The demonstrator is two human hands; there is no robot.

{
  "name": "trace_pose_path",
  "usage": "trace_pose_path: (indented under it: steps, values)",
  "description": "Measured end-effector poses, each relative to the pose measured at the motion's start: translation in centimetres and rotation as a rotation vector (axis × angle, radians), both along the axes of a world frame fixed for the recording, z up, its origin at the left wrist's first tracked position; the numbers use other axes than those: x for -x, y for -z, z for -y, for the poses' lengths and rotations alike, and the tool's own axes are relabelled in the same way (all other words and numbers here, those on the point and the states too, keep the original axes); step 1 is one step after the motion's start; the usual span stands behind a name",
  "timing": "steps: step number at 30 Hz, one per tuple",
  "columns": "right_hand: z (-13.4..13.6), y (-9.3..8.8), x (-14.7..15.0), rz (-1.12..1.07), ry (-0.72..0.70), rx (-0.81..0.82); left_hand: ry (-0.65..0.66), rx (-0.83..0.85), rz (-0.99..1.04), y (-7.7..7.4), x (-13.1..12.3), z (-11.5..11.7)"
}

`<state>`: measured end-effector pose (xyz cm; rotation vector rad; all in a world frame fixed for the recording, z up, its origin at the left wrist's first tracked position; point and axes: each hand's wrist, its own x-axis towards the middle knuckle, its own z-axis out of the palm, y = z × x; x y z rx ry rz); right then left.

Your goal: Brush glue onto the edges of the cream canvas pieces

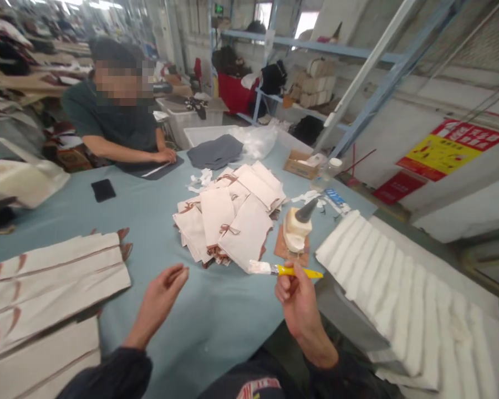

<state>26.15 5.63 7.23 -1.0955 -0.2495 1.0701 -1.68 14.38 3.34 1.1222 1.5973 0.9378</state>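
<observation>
In my right hand (297, 293) is a paintbrush (289, 270) with a yellow handle, gripped between thumb and fingers; its white-coated bristles point left, over the near edge of a pile of cream fabric pieces (245, 221). Brown ties and edges show on several of these pieces. My left hand (162, 291) hovers above the blue-green table, left of the brush, its fingers drawn together around nothing I can see. Just beyond my right hand, a cream-coloured container with a dark grey cone (305, 210) on it rests on a brown board (280, 246).
Cream strips with brown trim (58, 277) lie at left. White padded pieces (382, 277) are lined up at right. Across the table (149, 221), a person (112, 122) handles dark fabric beside a dark grey stack (215, 151). A phone-like black object (103, 190) and a cardboard box (301, 164) also lie there.
</observation>
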Motion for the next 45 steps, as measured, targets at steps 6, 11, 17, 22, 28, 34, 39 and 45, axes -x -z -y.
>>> trace_pose_path:
  steps: [6,11,17,22,28,34,39,45]
  values:
    - [0.7,-0.7,-5.0,0.017,0.142,-0.014,0.161,0.021,-0.042,3.9,-12.3,-7.0]
    - [2.0,-0.8,-7.2,-0.019,0.278,0.001,0.273,0.080,0.139,2.6,-14.8,-8.0]
    - [1.8,-1.3,-8.3,0.104,0.339,-0.054,0.162,0.194,0.412,0.4,-12.3,-1.8]
    - [0.5,-1.2,-6.1,0.317,0.236,-0.123,0.035,0.304,0.542,-0.7,-9.6,2.7]
    - [0.8,-0.1,-2.2,0.619,0.025,-0.168,-0.102,0.263,0.599,-3.5,-6.1,5.7]
    - [1.9,1.4,0.7,1.043,-0.351,-0.273,-0.193,0.210,0.554,-7.3,-4.6,7.2]
    - [-0.1,1.2,2.8,1.335,-0.499,-0.344,-0.122,0.171,0.498,-9.6,-4.6,6.9]
    - [-3.7,-1.9,3.5,1.214,-0.433,-0.308,-0.144,-0.138,0.492,-11.1,-0.9,6.5]
